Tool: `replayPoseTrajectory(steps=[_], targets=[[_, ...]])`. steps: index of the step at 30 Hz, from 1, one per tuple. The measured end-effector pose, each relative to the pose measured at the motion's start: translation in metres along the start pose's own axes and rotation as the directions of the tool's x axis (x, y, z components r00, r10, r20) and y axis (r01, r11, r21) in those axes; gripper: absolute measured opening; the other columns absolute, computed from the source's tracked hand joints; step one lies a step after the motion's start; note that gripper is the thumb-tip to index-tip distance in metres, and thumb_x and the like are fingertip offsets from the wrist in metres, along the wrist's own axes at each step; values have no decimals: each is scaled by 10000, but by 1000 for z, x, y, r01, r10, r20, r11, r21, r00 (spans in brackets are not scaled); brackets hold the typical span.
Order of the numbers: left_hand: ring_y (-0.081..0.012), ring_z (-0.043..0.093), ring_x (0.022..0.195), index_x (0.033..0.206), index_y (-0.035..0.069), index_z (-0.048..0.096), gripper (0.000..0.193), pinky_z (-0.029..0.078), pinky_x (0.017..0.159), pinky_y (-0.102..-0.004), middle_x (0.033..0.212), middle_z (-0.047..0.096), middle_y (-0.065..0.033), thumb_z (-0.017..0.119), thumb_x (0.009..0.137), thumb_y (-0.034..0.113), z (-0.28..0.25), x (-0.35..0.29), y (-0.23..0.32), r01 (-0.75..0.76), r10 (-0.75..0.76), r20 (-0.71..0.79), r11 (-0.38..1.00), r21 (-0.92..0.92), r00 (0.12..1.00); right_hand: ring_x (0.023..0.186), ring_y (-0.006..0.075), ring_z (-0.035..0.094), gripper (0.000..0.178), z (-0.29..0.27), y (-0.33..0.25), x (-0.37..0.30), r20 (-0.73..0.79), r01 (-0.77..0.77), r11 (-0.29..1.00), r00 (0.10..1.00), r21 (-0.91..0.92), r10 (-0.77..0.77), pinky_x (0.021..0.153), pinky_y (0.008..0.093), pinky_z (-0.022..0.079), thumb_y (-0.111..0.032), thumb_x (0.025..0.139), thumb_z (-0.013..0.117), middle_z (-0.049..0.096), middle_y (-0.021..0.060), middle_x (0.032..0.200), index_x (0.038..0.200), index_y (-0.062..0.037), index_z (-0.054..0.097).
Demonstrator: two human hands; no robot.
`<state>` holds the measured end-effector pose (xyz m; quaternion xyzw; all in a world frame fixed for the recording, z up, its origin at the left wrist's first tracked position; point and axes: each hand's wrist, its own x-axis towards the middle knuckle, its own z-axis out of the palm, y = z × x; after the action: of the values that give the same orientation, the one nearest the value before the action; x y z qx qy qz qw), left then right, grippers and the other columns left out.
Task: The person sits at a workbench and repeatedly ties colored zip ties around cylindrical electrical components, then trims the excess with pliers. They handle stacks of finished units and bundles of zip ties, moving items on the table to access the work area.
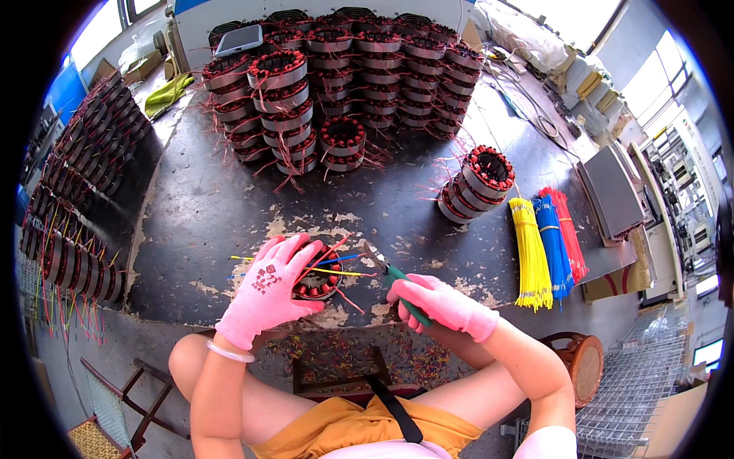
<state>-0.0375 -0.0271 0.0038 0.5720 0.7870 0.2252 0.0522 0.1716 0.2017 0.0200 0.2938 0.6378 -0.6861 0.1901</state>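
My left hand [267, 289], in a pink glove, grips a motor stator [333, 283] lying near the table's front edge. Its fingers are curled over the ring's left side. Red wire ends stick out of the stator, and a blue wire and a yellow wire [348, 273] cross it. Closed around green-handled wire cutters [397, 273] is my right hand [447, 306], gloved the same way. The cutters' jaws point up and left, just right of the wire ends. Whether the jaws touch a wire I cannot tell.
Stacked stators [378, 73] fill the table's back, a phone [239, 40] on top. A smaller stack [478, 183] stands right of centre, beside yellow [529, 252], blue [554, 249] and red wire bundles [566, 229]. More stators [80, 264] are racked at left.
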Motion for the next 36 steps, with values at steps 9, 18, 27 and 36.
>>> replayPoseTrajectory(steps=[9,18,27,36], targets=[[-397,524,1296,1393,73,544,929,422,1107,-486,1417,539,-176,924,608,394,1,-4,14,210,-206,-79,976,56,975,863,154,679,558,-6,10,-18,105,-58,969,994,240,33,791,293,560,-506,988,634,677,69,1024,1268,-24,597],[-393,507,1322,1416,49,542,927,403,1126,-481,1453,526,-176,910,627,369,-1,-5,6,129,-128,-50,992,17,991,807,116,664,481,3,-2,-2,94,-78,975,994,207,59,707,256,539,-477,994,642,676,48,974,1194,-41,608],[-385,498,1346,1450,64,509,927,401,1139,-473,1470,519,-165,895,653,336,-2,-8,0,92,-92,-13,995,24,996,685,115,637,450,7,-5,6,27,-4,985,1000,172,-1,611,254,509,-464,1010,619,655,32,841,1139,-34,608],[-369,584,1214,1408,5,505,886,455,1055,-463,1358,565,-176,864,702,400,1,-6,24,398,-393,-61,898,188,917,958,213,700,624,-2,13,-2,187,-80,940,982,331,18,864,360,587,-511,1032,559,683,131,1131,1378,7,525]])
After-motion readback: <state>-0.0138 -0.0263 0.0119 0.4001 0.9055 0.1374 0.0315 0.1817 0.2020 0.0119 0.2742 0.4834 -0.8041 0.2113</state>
